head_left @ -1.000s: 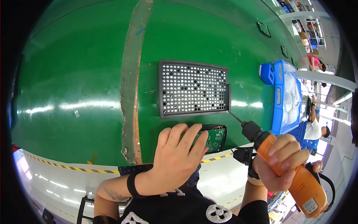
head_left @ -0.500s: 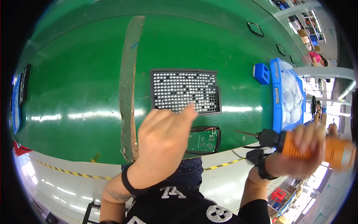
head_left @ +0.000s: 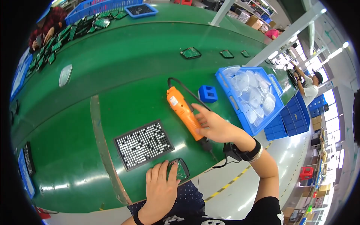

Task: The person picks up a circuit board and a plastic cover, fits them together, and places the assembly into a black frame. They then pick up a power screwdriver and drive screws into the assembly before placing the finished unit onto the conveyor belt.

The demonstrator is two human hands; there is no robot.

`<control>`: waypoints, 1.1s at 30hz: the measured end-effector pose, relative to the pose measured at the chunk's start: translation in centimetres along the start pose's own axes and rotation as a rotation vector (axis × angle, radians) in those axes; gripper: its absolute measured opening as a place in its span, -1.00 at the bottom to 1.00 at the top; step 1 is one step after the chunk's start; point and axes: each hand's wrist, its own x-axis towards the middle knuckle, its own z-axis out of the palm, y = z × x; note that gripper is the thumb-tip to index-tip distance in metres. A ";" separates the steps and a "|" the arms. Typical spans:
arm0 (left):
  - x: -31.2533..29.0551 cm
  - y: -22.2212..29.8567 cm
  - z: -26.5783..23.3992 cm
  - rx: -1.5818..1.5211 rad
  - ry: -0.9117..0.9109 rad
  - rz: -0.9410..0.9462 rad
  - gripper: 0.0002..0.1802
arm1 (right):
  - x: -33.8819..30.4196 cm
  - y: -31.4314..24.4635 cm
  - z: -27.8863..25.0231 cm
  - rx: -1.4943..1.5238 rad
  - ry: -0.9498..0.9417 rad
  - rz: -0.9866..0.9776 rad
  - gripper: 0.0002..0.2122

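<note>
An orange electric screwdriver (head_left: pixel 183 112) lies on the green table, its dark tip slanting toward the near edge and a black cord at its far end. Beside its lower body is my right hand (head_left: pixel 215 125), fingers apart and thumb close to the casing. My left hand (head_left: pixel 162 187) rests with outstretched fingers over the left part of a green circuit board in a black housing (head_left: pixel 182 170), partly hiding it. Just beyond that board sits a dark tray (head_left: pixel 150 159) with rows of small shiny pieces, some spots dark.
A blue tray (head_left: pixel 233 102) of clear plastic covers stands to the right, near a blue block (head_left: pixel 208 93). Circuit boards (head_left: pixel 191 53) lie farther back, with a clear cover (head_left: pixel 65 75) at far left. Co-workers are at far left and right. A worn strip (head_left: pixel 99 135) crosses the table.
The screwdriver was raised in my right hand and now lies on the table, my fingers loosened. My left hand moved from the tray down to the circuit board. The view has turned.
</note>
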 end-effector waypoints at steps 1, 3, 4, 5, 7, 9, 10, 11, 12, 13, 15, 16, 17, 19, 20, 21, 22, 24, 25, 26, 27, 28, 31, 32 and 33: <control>0.3 0.1 -0.6 -0.075 -0.042 -0.077 -0.47 | -0.5 0.1 -1.0 0.018 -0.061 -0.092 -0.46; 0.2 0.3 -1.9 -0.212 -0.125 -0.251 -0.47 | -1.1 -0.2 -3.4 0.036 -0.124 -0.204 -0.48; 0.1 0.1 -1.9 -0.200 -0.116 -0.250 -0.47 | -0.6 -0.7 -5.8 0.212 -0.074 -0.102 -0.51; -0.2 -0.3 -1.5 -0.280 -0.111 -0.249 -0.49 | 0.0 -1.0 -8.3 0.387 -0.026 0.004 -0.52; -0.7 -0.6 -0.8 -0.446 -0.102 -0.227 -0.54 | 3.3 3.3 -12.6 -0.429 0.465 -0.268 -0.51; -1.3 -0.8 0.2 -0.564 -0.049 -0.260 -0.55 | 6.9 8.8 -15.2 -0.955 0.827 -0.411 -0.56; -1.5 -1.0 0.5 -0.692 0.001 -0.292 -0.57 | 8.0 11.3 -16.3 -0.957 0.836 -0.418 -0.56; -1.6 -1.0 0.7 -0.822 0.049 -0.322 -0.59 | 8.6 13.7 -17.5 -1.024 0.828 -0.368 -0.62; -1.6 -1.2 0.4 -0.816 0.059 -0.326 -0.59 | 9.4 15.0 -18.1 -1.082 0.810 -0.323 -0.68; -1.4 -1.1 -0.3 -1.052 0.058 -0.421 -0.58 | 9.7 13.8 -18.1 -0.978 0.726 -0.207 -0.71; -0.9 -0.8 -1.7 -1.545 0.060 -0.598 -0.56 | 8.5 11.7 -19.5 -0.849 0.707 -0.216 -0.76; -0.4 -0.6 -2.2 -1.553 0.073 -0.618 -0.56 | 6.9 10.7 -20.0 -0.815 0.771 -0.334 -0.77; -0.1 -0.9 -2.9 -1.666 0.055 -0.660 -0.52 | 5.7 7.2 -18.2 -0.703 0.817 -0.388 -0.80; 0.5 -1.1 -3.7 -1.783 0.039 -0.731 -0.48 | 1.2 0.4 -15.5 -0.382 0.778 -0.455 -0.78; 1.0 -1.1 -3.9 -1.853 0.023 -0.651 -0.46 | -0.6 -2.4 -13.2 -0.257 0.647 -0.494 -0.78; 1.1 -1.3 -3.9 -1.917 0.009 -0.571 -0.45 | -2.1 -4.8 -10.1 -0.128 0.516 -0.530 -0.78; 1.2 -1.6 -3.7 -1.910 0.012 -0.591 -0.45 | -3.7 -7.5 -7.4 -0.232 0.243 -0.545 -0.81; 1.5 -2.1 -2.9 -2.003 -0.050 -0.550 -0.44 | -4.1 -9.5 -1.8 -0.252 -0.223 -0.675 -0.86; 1.5 -1.9 -2.7 -2.048 -0.089 -0.518 -0.43 | -4.0 -9.7 0.3 -0.170 -0.408 -0.795 -0.88; 1.2 -1.8 -2.6 -2.041 -0.097 -0.529 -0.43 | -4.0 -9.6 2.1 -0.162 -0.504 -0.775 -0.88; 1.0 -1.6 -2.6 -2.020 -0.136 -0.436 -0.42 | -4.2 -9.7 3.2 -0.163 -0.593 -0.749 -0.88; 0.8 -1.4 -2.5 -1.993 -0.170 -0.343 -0.41 | -4.1 -9.6 3.7 -0.161 -0.582 -0.746 -0.88; 0.2 -1.5 -2.0 -1.899 -0.194 -0.173 -0.38 | -3.2 -9.8 5.0 -0.113 -0.503 -0.924 -0.86; 0.0 -1.6 -1.8 -1.837 -0.187 -0.088 -0.36 | -3.0 -10.2 5.1 -0.106 -0.504 -0.928 -0.86; -0.3 -1.7 -1.8 -1.774 -0.181 -0.004 -0.33 | -2.9 -10.7 4.9 -0.169 -0.575 -0.809 -0.86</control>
